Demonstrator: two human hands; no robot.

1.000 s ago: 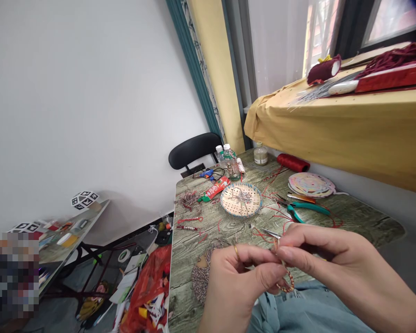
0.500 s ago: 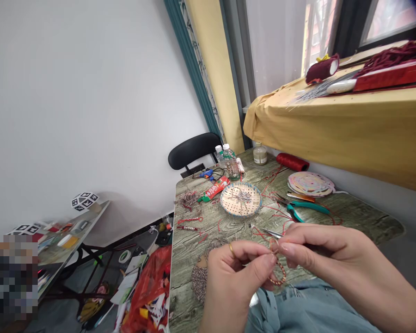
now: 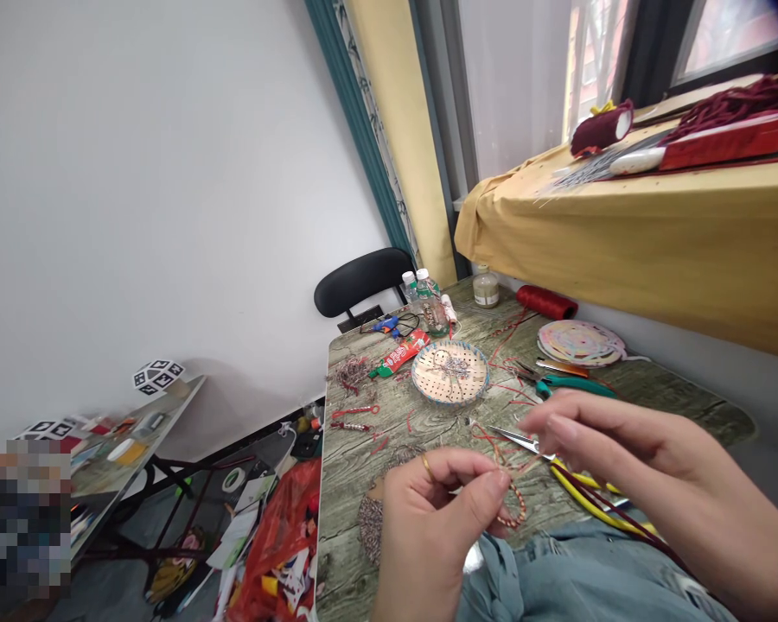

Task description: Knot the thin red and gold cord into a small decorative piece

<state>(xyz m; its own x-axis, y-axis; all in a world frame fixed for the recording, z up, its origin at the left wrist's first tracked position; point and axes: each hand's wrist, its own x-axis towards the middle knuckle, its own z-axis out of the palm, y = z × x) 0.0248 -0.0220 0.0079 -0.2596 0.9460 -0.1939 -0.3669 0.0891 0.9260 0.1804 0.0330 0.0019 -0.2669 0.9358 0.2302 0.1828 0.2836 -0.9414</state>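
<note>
Between the thumb and forefinger of my left hand (image 3: 450, 510) is a small loop of braided cord (image 3: 517, 510), brown and gold, hanging below the fingertips. Thin orange-red thread ends (image 3: 493, 441) stick up from it. My right hand (image 3: 613, 453) is up and to the right, fingers curled, with a fine tan thread (image 3: 528, 471) running from the loop toward its fingertips. Below that hand lie scissors (image 3: 519, 439) with yellow and dark red handles. Behind my left hand is a bundle of mottled yarn (image 3: 373, 518), partly hidden.
A woven basket (image 3: 450, 397) holds thin stems. Around it are teal pliers (image 3: 577, 384), a red thread spool (image 3: 548, 302), a round coiled mat (image 3: 580, 343), plastic bottles (image 3: 431, 307), a glass jar (image 3: 486, 289) and red cord scraps (image 3: 356, 410). A yellow-draped ledge (image 3: 609, 225) overhangs the right side.
My right hand has drawn away from the loop, up and to the right, uncovering the scissors' handles. My left hand and the loop have shifted slightly left.
</note>
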